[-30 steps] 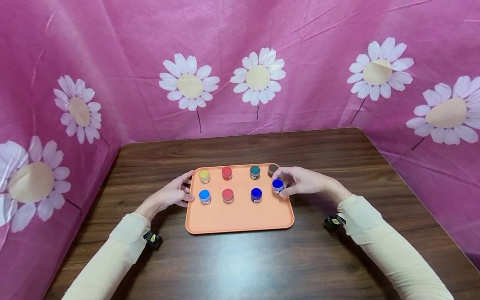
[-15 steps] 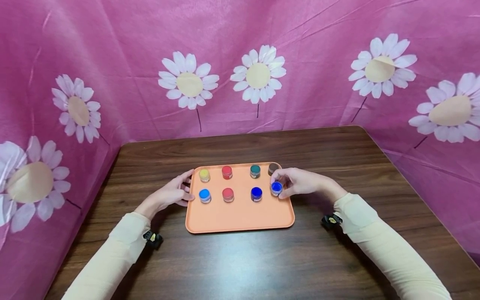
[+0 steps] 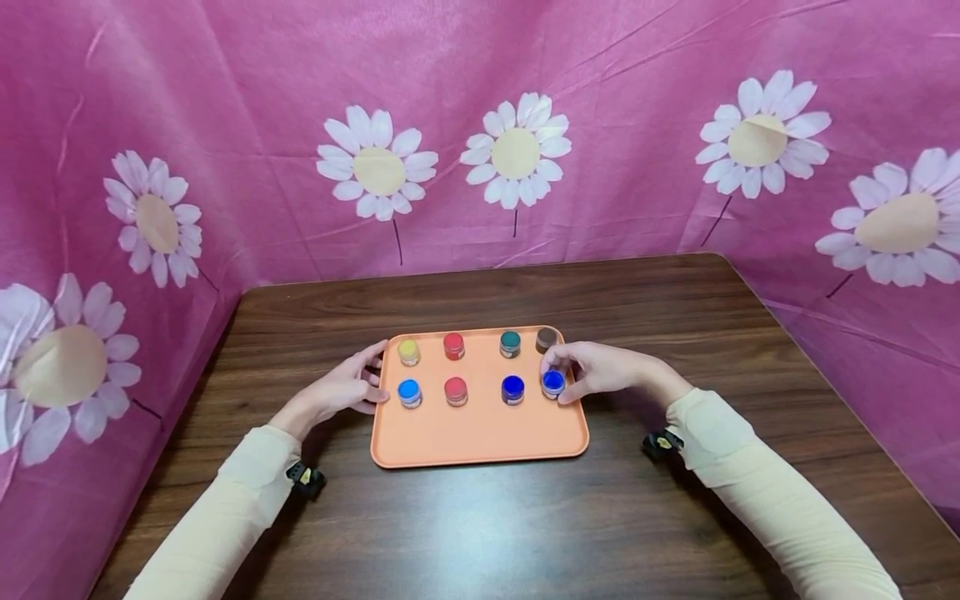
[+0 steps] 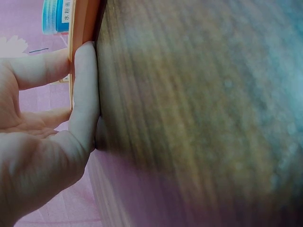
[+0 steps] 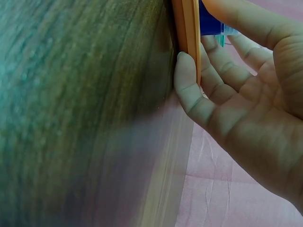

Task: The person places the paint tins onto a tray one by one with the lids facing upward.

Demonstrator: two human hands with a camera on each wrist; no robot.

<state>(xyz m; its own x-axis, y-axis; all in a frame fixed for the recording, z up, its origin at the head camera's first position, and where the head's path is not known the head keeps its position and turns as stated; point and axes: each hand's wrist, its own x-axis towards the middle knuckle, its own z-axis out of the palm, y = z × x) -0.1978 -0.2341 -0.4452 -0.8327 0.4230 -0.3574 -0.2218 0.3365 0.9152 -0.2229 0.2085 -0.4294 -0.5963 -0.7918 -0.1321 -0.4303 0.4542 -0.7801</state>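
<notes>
An orange tray (image 3: 480, 437) lies on the table with two rows of small paint jars on it. My left hand (image 3: 348, 387) holds the tray's left rim; in the left wrist view one finger (image 4: 86, 85) lies along its outer side while others meet the rim from above. At the front row's right end, my right hand (image 3: 592, 371) pinches a dark blue paint jar (image 3: 552, 383) between thumb and fingers. Beside it stands another dark blue paint jar (image 3: 513, 389). Seen from the right wrist, the smallest finger (image 5: 187, 78) hangs over the tray's outer edge.
Also on the tray are a light blue jar (image 3: 409, 392), two red jars (image 3: 453, 346), a yellow jar (image 3: 408, 352), a green jar (image 3: 510, 343) and a brown jar (image 3: 547, 338). A wooden table (image 3: 480, 533) extends around it, with pink flowered cloth (image 3: 480, 50) behind and at the sides.
My right hand has brought the dark blue jar slightly left and down toward the front, into line with the front row. The left hand and tray have stayed put.
</notes>
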